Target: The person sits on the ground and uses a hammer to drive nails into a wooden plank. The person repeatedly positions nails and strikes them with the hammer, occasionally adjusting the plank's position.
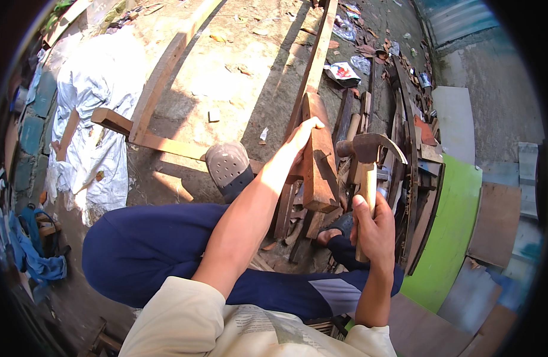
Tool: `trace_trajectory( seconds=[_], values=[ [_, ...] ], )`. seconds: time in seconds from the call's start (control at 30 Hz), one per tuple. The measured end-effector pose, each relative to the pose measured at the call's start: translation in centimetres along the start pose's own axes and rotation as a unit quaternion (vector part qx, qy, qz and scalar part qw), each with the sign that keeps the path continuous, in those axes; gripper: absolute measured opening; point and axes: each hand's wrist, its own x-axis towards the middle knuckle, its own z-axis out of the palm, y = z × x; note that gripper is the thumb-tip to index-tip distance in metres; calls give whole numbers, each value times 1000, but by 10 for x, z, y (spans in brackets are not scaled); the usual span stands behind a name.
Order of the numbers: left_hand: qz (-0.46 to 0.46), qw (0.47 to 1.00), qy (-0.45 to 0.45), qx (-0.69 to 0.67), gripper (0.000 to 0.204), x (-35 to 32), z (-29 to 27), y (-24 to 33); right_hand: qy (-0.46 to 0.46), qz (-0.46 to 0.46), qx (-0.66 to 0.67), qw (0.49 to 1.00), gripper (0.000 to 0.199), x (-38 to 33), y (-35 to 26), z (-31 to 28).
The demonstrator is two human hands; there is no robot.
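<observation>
Hammer [367,172] in the right hand [376,229], just to the right of the thick timber piece [319,178], its rusty claw head beside that piece's right edge; I cannot tell whether the two touch. The right fingers are wrapped around the pale wooden handle, thumb pressed along it. The left hand [302,138] reaches in from the left and grasps the timber piece toward its far end, one digit lying over the upper face, the other fingertips partly hidden. Left of the timber piece, a grey perforated clog [227,165] overlaps the crossbar of a wooden frame [170,144]; farther left lies a crumpled white sheet [89,119]. Right of the timber piece are dark scrap planks [408,119], and beyond them a bright green board [449,214]
</observation>
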Motion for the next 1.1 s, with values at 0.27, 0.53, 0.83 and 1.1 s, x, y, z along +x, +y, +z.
trace_trajectory(
  seconds=[0.27, 0.53, 0.83, 1.1],
  values=[
    [87, 995, 37, 44, 29, -15, 12, 1, 1, -4, 4, 1000, 30, 0, 4, -2],
    [22, 999, 16, 17, 45, -10, 7, 6, -5, -35, 33, 999, 26, 4, -10, -12],
    [17, 999, 34, 22, 43, -10, 8, 3, 73, -128, 53, 988, 27, -4, -12, -7],
    [21, 1000, 7, -11, 42, 1, -5, 0, 6, -65, -47, 997, 26, -5, -53, -34]
  ],
)
